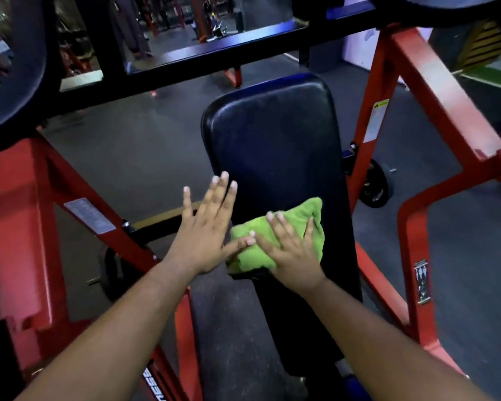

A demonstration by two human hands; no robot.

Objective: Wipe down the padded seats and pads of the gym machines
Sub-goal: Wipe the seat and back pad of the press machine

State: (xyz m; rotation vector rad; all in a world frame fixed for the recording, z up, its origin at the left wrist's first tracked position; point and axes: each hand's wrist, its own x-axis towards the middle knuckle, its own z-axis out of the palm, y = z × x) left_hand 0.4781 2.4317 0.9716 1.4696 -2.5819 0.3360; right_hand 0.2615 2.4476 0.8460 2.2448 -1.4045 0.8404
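A long black padded bench pad point(272, 140) runs away from me at the centre of the view, mounted in a red machine frame. A folded green cloth point(301, 218) lies on the near part of the pad. My right hand point(289, 250) presses flat on the cloth with fingers spread and straight. My left hand point(206, 227) is open beside the pad's left edge, fingers extended, its thumb touching the cloth's left side. A second dark, dusty pad point(229, 328) lies nearer to me, between my forearms.
Red steel frame beams point(434, 91) flank the pad on both sides. A black crossbar point(185, 79) passes overhead at the top. Round black weight plates hang at the upper left point(15, 82) and by the right upright point(376, 183). Dark rubber floor surrounds the machine.
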